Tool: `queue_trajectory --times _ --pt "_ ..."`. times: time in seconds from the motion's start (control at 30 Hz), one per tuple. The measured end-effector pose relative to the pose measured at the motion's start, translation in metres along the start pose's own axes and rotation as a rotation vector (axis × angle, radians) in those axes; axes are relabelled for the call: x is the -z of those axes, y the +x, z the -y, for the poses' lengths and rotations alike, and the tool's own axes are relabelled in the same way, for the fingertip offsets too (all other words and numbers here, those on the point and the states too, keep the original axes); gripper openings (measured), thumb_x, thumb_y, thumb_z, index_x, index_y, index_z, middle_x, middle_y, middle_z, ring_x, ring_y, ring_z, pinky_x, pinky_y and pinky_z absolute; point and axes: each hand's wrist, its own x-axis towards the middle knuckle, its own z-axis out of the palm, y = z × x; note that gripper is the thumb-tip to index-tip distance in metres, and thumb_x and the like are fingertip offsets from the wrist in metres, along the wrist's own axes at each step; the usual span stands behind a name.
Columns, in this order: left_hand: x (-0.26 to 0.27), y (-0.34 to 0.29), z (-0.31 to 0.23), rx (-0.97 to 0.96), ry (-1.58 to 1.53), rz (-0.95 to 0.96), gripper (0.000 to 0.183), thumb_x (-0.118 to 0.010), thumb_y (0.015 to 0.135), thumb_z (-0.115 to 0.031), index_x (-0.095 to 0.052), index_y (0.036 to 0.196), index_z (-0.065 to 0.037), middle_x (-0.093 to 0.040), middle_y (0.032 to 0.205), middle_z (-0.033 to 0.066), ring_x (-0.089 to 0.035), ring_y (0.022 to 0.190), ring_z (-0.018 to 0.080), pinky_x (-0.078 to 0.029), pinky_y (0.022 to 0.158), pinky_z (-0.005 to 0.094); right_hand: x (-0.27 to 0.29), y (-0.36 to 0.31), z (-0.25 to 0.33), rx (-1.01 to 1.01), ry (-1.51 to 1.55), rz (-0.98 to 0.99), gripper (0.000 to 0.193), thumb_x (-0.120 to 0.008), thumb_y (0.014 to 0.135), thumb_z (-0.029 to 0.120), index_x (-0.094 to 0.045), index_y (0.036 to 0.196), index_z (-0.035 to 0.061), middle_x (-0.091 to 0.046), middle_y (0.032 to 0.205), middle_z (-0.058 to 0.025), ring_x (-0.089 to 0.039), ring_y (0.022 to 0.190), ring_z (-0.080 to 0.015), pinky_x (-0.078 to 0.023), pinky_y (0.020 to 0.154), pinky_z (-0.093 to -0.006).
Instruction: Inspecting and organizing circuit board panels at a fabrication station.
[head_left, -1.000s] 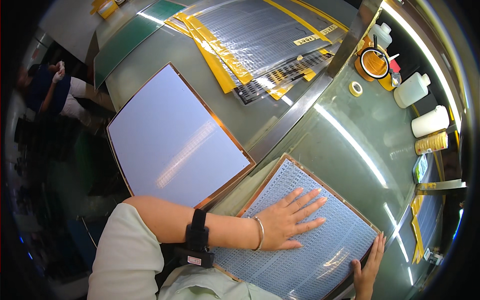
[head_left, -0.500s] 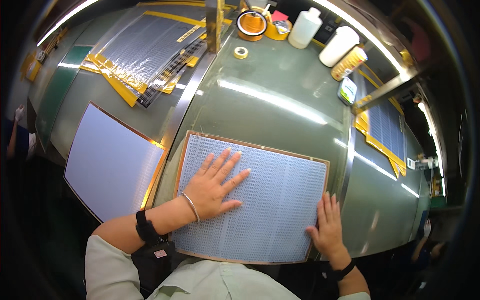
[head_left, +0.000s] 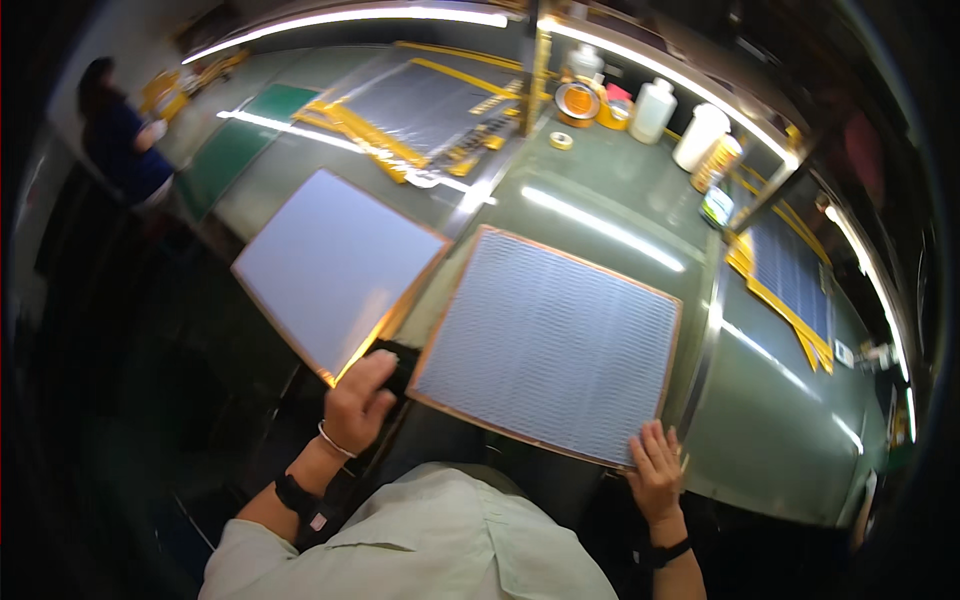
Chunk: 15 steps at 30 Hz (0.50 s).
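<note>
Loosely, the left hand [head_left: 358, 405] curls free; the straight-fingered right hand [head_left: 657, 470] touches a panel [head_left: 550, 345] bearing illegibly blurred rows.

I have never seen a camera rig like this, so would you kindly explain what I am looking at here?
Of course. There is no machine: these are a person's bare hands, seen from a wide fisheye camera worn on the head and looking down, which is why straight edges bend.

On the greenish worktop lies a patterned panel with a thin copper-coloured border. The right hand is at its lower right corner; whether it grips or only rests there, I cannot tell. To its left is a plain pale panel. The left hand, slightly blurred, is by that panel's near corner, and contact is unclear.

Farther back are yellow-edged sheets, a small tape roll and a whitish bottle. Another person is at the far left.
</note>
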Motion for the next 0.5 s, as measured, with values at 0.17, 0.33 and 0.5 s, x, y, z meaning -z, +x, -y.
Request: queue_trajectory --times 0.17,0.33,0.5 --pt "0.028 -0.077 0.1 0.728 -0.175 -0.902 0.032 -0.053 0.092 -0.032 -0.056 0.103 -0.002 -0.057 0.098 0.0079 -0.054 0.087 0.0152 -0.043 0.074 0.0303 0.068 0.038 -0.009 0.151 0.023 -0.217 0.021 -0.057 0.086 0.019 -0.064 0.094 0.0007 -0.066 0.096 -0.0155 -0.062 0.097 -0.0298 -0.046 0.088 -0.0435" --pt "0.048 -0.061 0.136 1.155 -1.366 -0.497 0.076 -0.046 0.079 -0.07 -0.05 0.117 -0.004 -0.058 0.111 0.01 -0.055 0.099 0.0226 -0.044 0.087 0.0361 0.174 0.114 -0.08 -0.419 0.54 -0.271 0.027 -0.051 0.094 0.026 -0.062 0.093 0.001 -0.058 0.079 -0.0003 -0.054 0.07 -0.011 -0.043 0.064 -0.0274" --pt "0.01 -0.019 0.162 0.717 -1.796 -0.579 0.049 -0.055 0.088 -0.042 -0.051 0.115 -0.001 -0.059 0.109 0.0129 -0.057 0.102 0.0266 -0.044 0.092 0.0423 0.066 0.125 -0.204 -0.728 1.273 0.062 0.029 -0.051 0.093 0.033 -0.06 0.097 0.0049 -0.063 0.088 -0.0046 -0.06 0.077 -0.0135 -0.049 0.069 -0.0274"
